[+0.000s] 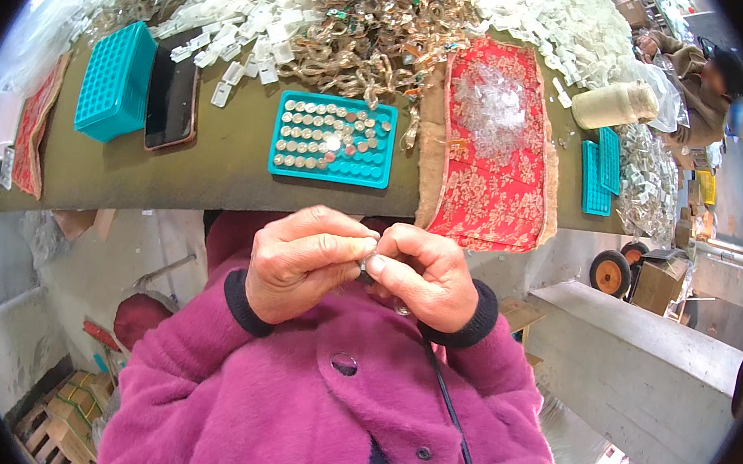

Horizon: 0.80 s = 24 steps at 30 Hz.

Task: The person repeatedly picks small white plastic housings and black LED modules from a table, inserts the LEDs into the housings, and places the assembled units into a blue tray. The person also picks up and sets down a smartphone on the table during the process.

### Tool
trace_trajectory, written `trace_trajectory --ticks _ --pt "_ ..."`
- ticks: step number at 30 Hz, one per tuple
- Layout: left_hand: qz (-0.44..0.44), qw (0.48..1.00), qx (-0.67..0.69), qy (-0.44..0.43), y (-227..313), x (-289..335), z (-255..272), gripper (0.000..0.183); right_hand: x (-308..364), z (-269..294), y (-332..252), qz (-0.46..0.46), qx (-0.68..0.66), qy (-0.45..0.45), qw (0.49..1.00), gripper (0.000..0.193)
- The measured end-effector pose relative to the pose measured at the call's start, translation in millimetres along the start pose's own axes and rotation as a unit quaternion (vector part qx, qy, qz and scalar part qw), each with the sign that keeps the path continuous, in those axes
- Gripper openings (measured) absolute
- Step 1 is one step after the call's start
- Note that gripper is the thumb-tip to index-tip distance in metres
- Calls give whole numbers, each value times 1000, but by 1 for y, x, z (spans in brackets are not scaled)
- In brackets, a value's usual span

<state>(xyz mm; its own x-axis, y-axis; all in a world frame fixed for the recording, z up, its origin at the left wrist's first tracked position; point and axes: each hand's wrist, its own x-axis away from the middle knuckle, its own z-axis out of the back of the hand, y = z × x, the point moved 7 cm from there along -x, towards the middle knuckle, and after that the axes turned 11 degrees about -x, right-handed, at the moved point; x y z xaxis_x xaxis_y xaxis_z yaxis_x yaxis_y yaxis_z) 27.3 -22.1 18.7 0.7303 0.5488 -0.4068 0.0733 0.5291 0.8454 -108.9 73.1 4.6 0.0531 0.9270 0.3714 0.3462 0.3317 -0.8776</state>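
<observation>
A small piece [365, 266] sits just below the middle of the frame, pinched between both hands' fingertips and mostly hidden by them, so its exact form cannot be told. The left hand [306, 262] grips it with thumb and forefinger from one side; the right hand [425, 275] closes thumb and bent fingers on it from the other. A shiny bit [401, 308] shows under the right hand; whether it joins the piece is unclear. The step in hand looks like fine two-handed fingertip work, and the next move seems to call for a steady pinch and small thumb pressure, since a slip could drop the piece. Just above, at centre, lies a turquoise tray [329, 177], its silvery discs [296, 133] in rows, with unfilled wells toward the lower right. Right of it, a red cloth [487, 202] bears clear bits [490, 110]. Tan loops [370, 31] heap at top centre, white pieces [258, 9] beside them; a phone [173, 99] and stacked trays [113, 81] stand upper left.
</observation>
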Motion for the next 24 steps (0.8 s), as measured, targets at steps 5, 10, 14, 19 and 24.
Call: trace_trajectory --ticks 5,10,14,19,24 --pt "117 993 11 -18 -21 6 1 36 -2 54 -34 190 260 158 933 11" --pt "206 949 238 16 -46 10 9 28 -9 122 -57 275 456 347 772 13" --pt "230 945 229 -22 -50 11 8 26 -20 133 -54 292 535 330 721 11" --pt "260 930 260 -12 -49 11 11 23 -16 129 -59 321 535 353 697 14" --pt "271 908 318 33 -50 11 8 38 -11 127 -49 296 451 341 770 15"
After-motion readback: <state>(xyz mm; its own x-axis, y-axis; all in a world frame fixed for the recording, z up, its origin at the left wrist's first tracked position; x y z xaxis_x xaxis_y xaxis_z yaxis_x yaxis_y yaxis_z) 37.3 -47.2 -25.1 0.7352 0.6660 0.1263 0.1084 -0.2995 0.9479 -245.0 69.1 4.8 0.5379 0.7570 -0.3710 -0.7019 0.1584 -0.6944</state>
